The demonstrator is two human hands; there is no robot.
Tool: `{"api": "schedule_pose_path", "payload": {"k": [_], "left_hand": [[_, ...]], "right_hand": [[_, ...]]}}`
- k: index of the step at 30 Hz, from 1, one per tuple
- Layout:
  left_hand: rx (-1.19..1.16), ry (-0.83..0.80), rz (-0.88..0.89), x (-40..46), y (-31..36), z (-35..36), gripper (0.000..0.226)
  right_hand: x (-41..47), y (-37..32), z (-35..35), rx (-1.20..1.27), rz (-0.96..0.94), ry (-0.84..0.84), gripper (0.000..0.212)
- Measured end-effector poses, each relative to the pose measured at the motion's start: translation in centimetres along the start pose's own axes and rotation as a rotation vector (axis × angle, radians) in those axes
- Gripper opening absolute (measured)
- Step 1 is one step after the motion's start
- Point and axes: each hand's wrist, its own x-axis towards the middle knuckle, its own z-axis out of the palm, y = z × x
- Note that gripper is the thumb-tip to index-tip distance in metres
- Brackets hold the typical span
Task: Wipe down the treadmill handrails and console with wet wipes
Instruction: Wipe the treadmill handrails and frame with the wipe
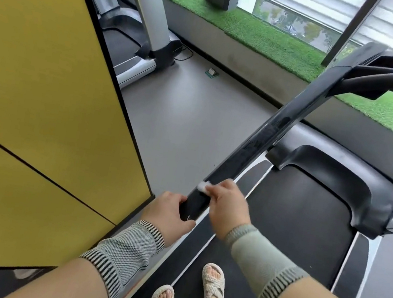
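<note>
We pinch a small white wipe (203, 185) in our right hand (226, 206) fingers (212, 190) and press it on the black handrail (264, 139). Our left hand (169, 213) fingers curl round the handrail's near end, just below the wipe. Our sandals (192, 293) stand on the treadmill belt (295, 217) beside it.

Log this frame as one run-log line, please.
step: wiping handrail | right hand: presses wet wipe on left handrail | left hand: grips rail end | console: not reached

two hands (171, 212), one wipe (203, 185), two treadmills (308, 219)
</note>
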Motion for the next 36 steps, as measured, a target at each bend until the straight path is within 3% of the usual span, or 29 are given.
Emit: {"api": "schedule_pose_path", "payload": {"k": [4,9,17,20,25,30,32,36], "left_hand": [[-0.003,0.003,0.007,-0.1,0.1,-0.1,0.039],[0.004,-0.010,0.012,-0.4,-0.3,-0.2,0.052],[0.010,-0.008,-0.023,-1.5,-2.1,0.3,0.047],[0.002,-0.025,-0.020,-1.8,-2.4,0.1,0.049],[-0.008,-0.041,-0.010,-2.0,-3.1,0.4,0.056],[-0.039,0.019,-0.037,-2.3,-3.4,0.9,0.043],[-0.042,0.037,-0.038,-2.5,-3.5,1.0,0.039],[-0.059,0.042,-0.026,-2.4,-4.0,1.1,0.047]], "right_hand": [[-1.8,-1.3,0.0,-0.018,-0.127,-0.170,0.028],[1.9,-0.2,-2.1,-0.079,0.006,-0.021,0.031],[-2.1,-2.1,0.9,-0.237,-0.216,-0.157,0.026],[-1.0,-2.8,-0.5,-0.234,-0.187,-0.233,0.031],[1.5,-2.3,-1.2,-0.328,-0.106,-0.126,0.034],[-2.5,-4.4,1.0,-0.346,-0.305,-0.304,0.031],[-2.6,-4.6,0.8,-0.353,-0.303,-0.351,0.033],[0.2,-3.4,-0.6,-0.329,-0.148,-0.183,0.037]]}}
